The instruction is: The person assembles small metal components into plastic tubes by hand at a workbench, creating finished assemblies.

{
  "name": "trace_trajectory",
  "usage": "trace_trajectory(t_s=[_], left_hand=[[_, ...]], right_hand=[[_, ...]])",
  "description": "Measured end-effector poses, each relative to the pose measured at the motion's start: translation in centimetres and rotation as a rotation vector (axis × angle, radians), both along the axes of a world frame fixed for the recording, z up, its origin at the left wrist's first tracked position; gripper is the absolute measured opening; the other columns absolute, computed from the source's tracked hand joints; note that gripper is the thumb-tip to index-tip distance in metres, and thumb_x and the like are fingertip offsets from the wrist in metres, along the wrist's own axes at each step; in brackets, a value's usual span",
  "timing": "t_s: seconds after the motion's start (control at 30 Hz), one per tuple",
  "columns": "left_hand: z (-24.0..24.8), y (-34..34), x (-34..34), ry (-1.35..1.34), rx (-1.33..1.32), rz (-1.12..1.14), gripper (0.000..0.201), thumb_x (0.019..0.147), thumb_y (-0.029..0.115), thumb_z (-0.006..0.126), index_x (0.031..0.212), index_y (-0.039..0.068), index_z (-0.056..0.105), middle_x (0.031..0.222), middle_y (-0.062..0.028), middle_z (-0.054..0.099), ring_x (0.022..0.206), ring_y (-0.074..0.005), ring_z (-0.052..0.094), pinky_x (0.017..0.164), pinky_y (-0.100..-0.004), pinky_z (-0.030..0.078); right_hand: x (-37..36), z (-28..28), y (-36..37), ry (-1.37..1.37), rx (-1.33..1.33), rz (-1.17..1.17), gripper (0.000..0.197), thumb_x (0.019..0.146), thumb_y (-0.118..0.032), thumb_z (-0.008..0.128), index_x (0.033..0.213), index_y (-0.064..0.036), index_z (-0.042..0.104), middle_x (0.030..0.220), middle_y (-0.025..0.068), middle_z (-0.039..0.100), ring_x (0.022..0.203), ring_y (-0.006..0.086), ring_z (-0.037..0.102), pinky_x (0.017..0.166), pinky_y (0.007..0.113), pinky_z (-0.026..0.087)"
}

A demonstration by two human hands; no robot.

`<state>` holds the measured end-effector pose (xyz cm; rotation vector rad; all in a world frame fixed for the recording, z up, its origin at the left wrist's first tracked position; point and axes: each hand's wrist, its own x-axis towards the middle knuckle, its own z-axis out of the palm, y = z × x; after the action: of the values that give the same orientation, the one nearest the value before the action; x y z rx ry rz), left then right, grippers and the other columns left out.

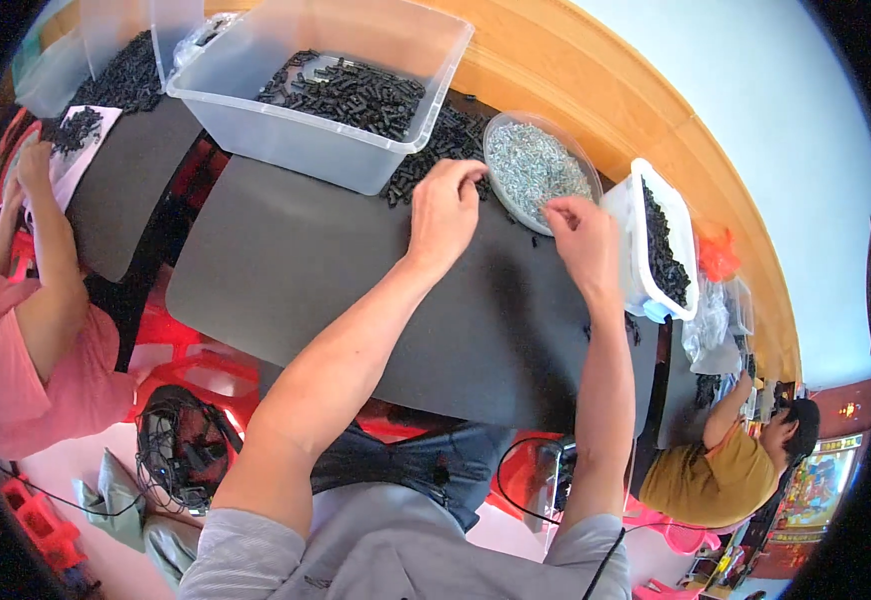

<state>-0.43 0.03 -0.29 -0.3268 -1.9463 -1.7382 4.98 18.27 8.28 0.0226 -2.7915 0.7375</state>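
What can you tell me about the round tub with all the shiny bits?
The round tub is shallow and pale, see-through plastic by its look, with no lid on. It is full of small silvery pieces, maybe metal. It stands open side up on the dark tabletop, with loose black pieces beside its left edge. The left hand and right hand are at its rim; I can't tell if they touch it.

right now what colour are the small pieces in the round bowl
Silvery: the small pieces show best in the head view.
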Motion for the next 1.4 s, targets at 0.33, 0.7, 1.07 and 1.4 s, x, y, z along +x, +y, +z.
trace_trajectory(t_s=[0.33, 0.7, 1.07, 1.4], left_hand=[[0.2, -1.1, 1.0, 0.172, -0.64, -0.027, 0.023, 0.081, 0.009, 0.075, 0.104, 0.01, 0.075, 0.102, -0.0071, 0.065, 0.096, -0.0284, 0.062, 0.082, -0.0416, 0.049], [0.2, -0.6, 1.1, 0.191, -0.838, 0.029, 0.027, 0.085, 0.016, 0.074, 0.111, 0.013, 0.073, 0.103, -0.004, 0.062, 0.103, -0.0247, 0.058, 0.086, -0.0413, 0.045], [-0.2, -0.8, 1.2, 0.197, -0.822, 0.003, 0.019, 0.083, 0.012, 0.073, 0.101, 0.008, 0.075, 0.102, -0.0052, 0.062, 0.102, -0.024, 0.059, 0.083, -0.0401, 0.044], [-0.2, -0.9, 1.6, 0.025, -0.489, -0.191, 0.018, 0.085, 0.009, 0.074, 0.103, 0.003, 0.073, 0.095, -0.0107, 0.072, 0.089, -0.0258, 0.069, 0.079, -0.0357, 0.055]], right_hand=[[2.3, -5.2, 1.6, 0.485, 0.198, 0.099, 0.005, 0.086, -0.011, 0.072, 0.089, -0.0081, 0.071, 0.08, 0.0091, 0.068, 0.068, 0.0297, 0.068, 0.061, 0.039, 0.053], [2.6, -5.3, 3.0, 0.485, 0.063, 0.007, 0.003, 0.084, -0.008, 0.073, 0.087, -0.0067, 0.072, 0.082, 0.0086, 0.07, 0.069, 0.0308, 0.069, 0.061, 0.038, 0.055], [2.6, -5.2, 4.0, 0.458, 0.05, -0.026, 0.003, 0.086, -0.01, 0.071, 0.088, -0.0073, 0.072, 0.084, 0.0076, 0.07, 0.073, 0.0307, 0.069, 0.063, 0.04, 0.055], [2.7, -4.9, 3.6, 0.419, 0.031, -0.075, 0.005, 0.088, -0.01, 0.07, 0.092, -0.0073, 0.071, 0.089, 0.0086, 0.069, 0.078, 0.0324, 0.069, 0.066, 0.041, 0.055]])
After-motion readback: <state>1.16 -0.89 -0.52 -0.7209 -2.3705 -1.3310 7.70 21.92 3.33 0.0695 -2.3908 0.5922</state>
